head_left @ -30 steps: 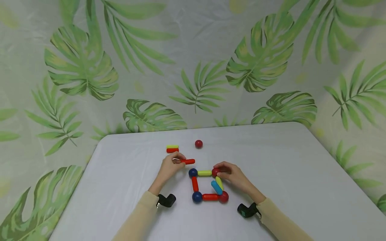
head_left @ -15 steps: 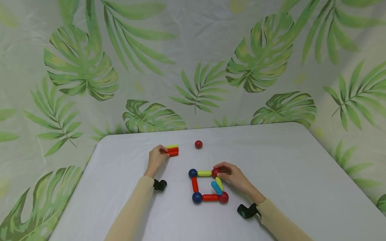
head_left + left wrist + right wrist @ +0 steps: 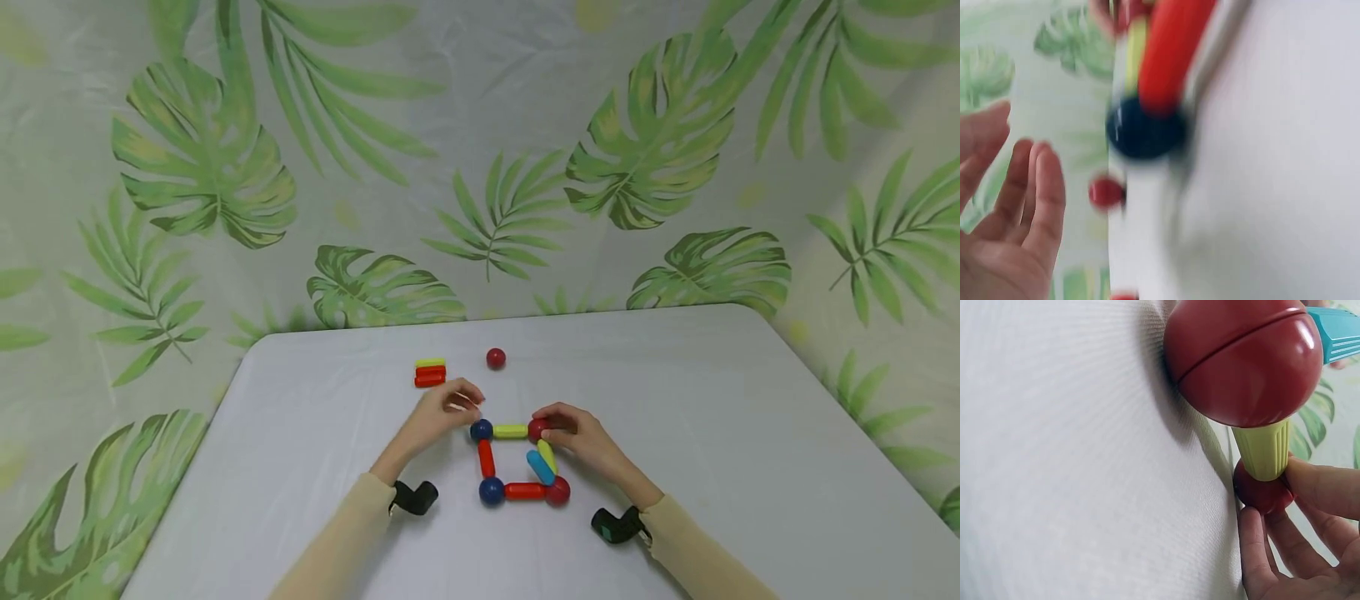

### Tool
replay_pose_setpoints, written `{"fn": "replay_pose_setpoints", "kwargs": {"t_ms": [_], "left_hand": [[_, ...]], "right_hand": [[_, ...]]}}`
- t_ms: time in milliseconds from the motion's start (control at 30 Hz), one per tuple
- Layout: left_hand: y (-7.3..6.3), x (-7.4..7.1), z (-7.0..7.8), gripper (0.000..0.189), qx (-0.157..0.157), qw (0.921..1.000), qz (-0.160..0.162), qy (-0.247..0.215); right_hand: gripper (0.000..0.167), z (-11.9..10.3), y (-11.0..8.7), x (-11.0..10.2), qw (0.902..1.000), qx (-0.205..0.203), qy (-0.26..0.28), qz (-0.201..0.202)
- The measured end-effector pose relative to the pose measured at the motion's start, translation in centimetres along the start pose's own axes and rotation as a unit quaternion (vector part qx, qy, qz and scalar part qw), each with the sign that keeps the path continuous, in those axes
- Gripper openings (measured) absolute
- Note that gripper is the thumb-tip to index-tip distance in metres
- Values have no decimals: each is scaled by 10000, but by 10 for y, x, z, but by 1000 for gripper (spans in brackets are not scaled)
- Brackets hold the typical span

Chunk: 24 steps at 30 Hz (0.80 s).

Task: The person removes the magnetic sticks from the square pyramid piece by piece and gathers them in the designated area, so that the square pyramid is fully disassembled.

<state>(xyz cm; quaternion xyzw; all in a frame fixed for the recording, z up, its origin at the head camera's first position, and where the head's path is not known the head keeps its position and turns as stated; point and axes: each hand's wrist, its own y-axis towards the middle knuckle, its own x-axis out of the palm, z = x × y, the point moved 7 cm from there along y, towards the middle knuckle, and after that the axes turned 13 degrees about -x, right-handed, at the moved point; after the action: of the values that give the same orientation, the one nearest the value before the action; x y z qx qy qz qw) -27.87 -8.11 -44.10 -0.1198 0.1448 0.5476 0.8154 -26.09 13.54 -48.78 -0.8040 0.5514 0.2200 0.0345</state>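
A square of balls joined by rods lies on the table. Its far corners are a blue ball [image 3: 482, 430] and a red ball [image 3: 537, 428]; another blue ball [image 3: 492, 492] and red ball [image 3: 557, 492] form the near corners. Red rods make the left side [image 3: 487, 458] and near side [image 3: 525, 492], yellow rods the far side [image 3: 511, 432] and right side [image 3: 547, 455]. From the near red ball a light blue rod [image 3: 539, 468] slants up. My right hand [image 3: 1310, 544] grips the far red ball. Close by the far blue ball, my left hand [image 3: 442, 410] has nothing between its relaxed fingers.
Two red rods [image 3: 431, 377] and a yellow rod [image 3: 431, 362] lie side by side at the back left of the white table [image 3: 697, 400]. A loose red ball [image 3: 496, 358] sits behind the square. A leaf-patterned cloth [image 3: 510, 125] hangs behind.
My left hand carried a red rod leftward, laid it beside the other loose rods and let go. It has since come back right to the far blue ball. My right hand has stayed put.
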Motion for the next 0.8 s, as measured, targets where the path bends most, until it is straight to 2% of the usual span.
{"fn": "replay_pose_setpoints", "kwargs": {"t_ms": [67,100,167,233,300,367,500,600,700,733,800], "left_hand": [[-10,31,10,24,117,9965,-820,62],[-14,44,14,25,167,9935,-1121,88],[-21,65,19,27,265,9880,-1515,160],[-25,79,23,26,410,9861,-1593,250],[-26,86,25,21,553,9877,-1404,405],[-28,88,25,16,659,9897,-1081,665],[-31,81,21,18,667,9909,-463,1071],[-31,68,15,16,456,9946,-285,888],[-27,43,5,14,6,9995,-70,292],[-24,31,-1,14,-176,9997,118,103],[-19,5,-14,15,-531,9960,693,-175]], "right_hand": [[27,-1,0,0,9999,-88,33,-38],[27,-1,-1,-1,9999,-143,59,-53],[28,-2,-1,-1,9996,-255,101,-82],[29,-3,-1,-2,9993,-337,125,-88],[29,-3,-1,-2,9992,-367,146,-92],[28,-3,-2,-1,9992,-357,146,-110],[27,-1,-2,1,9995,-285,78,-105],[26,0,-2,1,9998,-187,8,-63],[26,1,-1,1,10000,-74,-14,-24],[26,1,-1,1,10000,-42,-27,-5],[26,1,-1,1,10000,-9,-41,20]]}}
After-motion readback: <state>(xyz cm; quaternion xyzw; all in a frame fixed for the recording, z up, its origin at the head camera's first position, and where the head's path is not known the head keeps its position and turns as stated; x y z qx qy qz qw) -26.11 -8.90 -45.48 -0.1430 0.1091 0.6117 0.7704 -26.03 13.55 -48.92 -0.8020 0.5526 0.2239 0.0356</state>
